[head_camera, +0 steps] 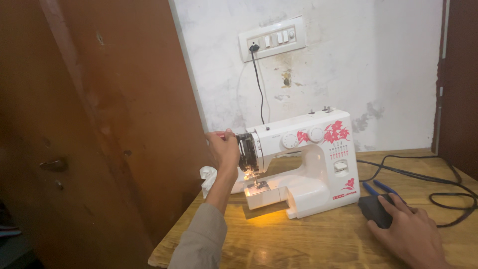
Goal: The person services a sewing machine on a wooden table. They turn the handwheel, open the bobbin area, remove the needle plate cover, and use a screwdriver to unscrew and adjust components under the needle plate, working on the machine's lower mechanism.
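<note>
Head view over a wooden table (318, 239) set against a stained white wall; a white sewing machine (303, 164) with red flower decals stands toward the table's back-left, its needle end facing the left edge, work lamp lit and throwing yellow light on the wood below.

Left hand (224, 149) is raised to the machine's open needle-end face, fingers closed around a small red-tipped thing (220, 134), probably a screwdriver handle or a thread end, too small to tell; the hand sits there because that end plate area (247, 152) is exposed, dark mechanism showing.

Right hand (411, 234) lies flat near the table's front-right, fingers spread and loosely open, fingertips resting on a black foot pedal (376, 209) just right of the machine base; it presses on it rather than gripping it; the pedal is on the table so a hand can work it.

Two blue-handled tools (381, 188) lie just behind the pedal; black cables (438, 179) trail to the right edge; another cable (260, 84) runs up the wall to a switch panel (271, 39); a white cloth scrap (209, 177) sits at the left edge behind the forearm; a brown door (89, 124) fills the left.
</note>
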Available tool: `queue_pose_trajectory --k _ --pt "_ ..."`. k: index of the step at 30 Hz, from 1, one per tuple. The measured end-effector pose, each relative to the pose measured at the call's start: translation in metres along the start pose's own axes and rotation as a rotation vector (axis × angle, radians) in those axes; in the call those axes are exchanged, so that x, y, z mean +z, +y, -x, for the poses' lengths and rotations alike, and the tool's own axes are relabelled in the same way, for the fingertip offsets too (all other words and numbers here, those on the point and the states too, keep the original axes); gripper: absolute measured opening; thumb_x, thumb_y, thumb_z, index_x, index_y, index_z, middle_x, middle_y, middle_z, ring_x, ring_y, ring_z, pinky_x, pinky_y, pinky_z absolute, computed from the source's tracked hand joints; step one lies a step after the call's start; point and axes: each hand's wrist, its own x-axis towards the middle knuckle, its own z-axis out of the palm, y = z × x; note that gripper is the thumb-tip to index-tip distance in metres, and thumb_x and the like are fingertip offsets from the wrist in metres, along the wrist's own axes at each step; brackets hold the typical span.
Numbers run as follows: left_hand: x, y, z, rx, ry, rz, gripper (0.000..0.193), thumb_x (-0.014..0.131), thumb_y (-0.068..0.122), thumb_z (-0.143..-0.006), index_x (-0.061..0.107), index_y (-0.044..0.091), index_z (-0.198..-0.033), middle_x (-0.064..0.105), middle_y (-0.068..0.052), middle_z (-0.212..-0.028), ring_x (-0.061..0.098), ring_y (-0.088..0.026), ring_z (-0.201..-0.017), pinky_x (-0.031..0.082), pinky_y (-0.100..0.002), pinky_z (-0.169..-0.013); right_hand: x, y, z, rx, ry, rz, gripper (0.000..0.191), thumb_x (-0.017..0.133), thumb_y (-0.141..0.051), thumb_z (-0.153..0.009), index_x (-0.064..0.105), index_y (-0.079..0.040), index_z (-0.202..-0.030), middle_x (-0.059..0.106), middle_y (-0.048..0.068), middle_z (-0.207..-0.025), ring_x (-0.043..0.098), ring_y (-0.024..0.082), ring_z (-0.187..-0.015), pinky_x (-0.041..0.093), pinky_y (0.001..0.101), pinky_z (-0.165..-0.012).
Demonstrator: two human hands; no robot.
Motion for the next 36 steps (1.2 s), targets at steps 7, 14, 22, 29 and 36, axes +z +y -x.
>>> queue_pose_trajectory --k 7,14,22,29,36 --pt "0.002 0.000 -0.002 -0.014 -0.016 0.060 0.021 0.061 0.022 -0.099 0.054 0.004 -0.107 0.070 -0.009 -0.097 0.069 -0.021 -0.091 0.053 -0.038 -0.083 -0.005 -0.003 -0.004 0.011 -0.086 0.085 0.085 0.072 -0.067 -0.076 0.052 -0.032 -0.151 0.043 -0.008 -0.163 0.060 0.026 -0.132 0.051 0.0334 -0.112" --pt "0.003 -0.003 -0.003 -0.060 -0.023 0.083 0.022 0.062 0.022 -0.098 0.053 0.004 -0.106 0.070 -0.009 -0.097 0.069 -0.020 -0.091 0.053 -0.037 -0.083 -0.006 -0.003 -0.004 0.009 -0.080 0.077 0.084 0.072 -0.067 -0.076 0.052 -0.033 -0.151 0.044 -0.006 -0.162 0.061 0.027 -0.131 0.052 0.0354 -0.112" --pt "0.007 -0.009 -0.007 -0.023 -0.024 0.147 0.023 0.062 0.021 -0.098 0.052 0.002 -0.107 0.068 -0.011 -0.098 0.069 -0.021 -0.091 0.054 -0.037 -0.083 -0.008 -0.001 0.002 -0.032 -0.062 0.070 0.083 0.069 -0.069 -0.078 0.054 -0.032 -0.150 0.047 -0.010 -0.161 0.064 0.028 -0.127 0.054 0.0359 -0.111" --pt "0.009 -0.015 -0.011 -0.011 -0.002 0.110 0.023 0.063 0.020 -0.097 0.052 0.002 -0.106 0.066 -0.011 -0.100 0.068 -0.021 -0.092 0.053 -0.038 -0.083 -0.005 -0.001 -0.002 -0.015 -0.051 0.044 0.086 0.071 -0.069 -0.074 0.053 -0.033 -0.149 0.042 -0.008 -0.162 0.059 0.030 -0.131 0.049 0.0381 -0.112" --pt "0.011 -0.019 -0.013 -0.018 0.015 0.071 0.024 0.064 0.022 -0.097 0.052 0.003 -0.106 0.064 -0.011 -0.102 0.066 -0.022 -0.094 0.051 -0.039 -0.083 -0.004 0.000 0.001 -0.004 -0.075 0.071 0.084 0.069 -0.068 -0.077 0.052 -0.036 -0.152 0.043 -0.008 -0.165 0.064 0.028 -0.127 0.053 0.0347 -0.112"
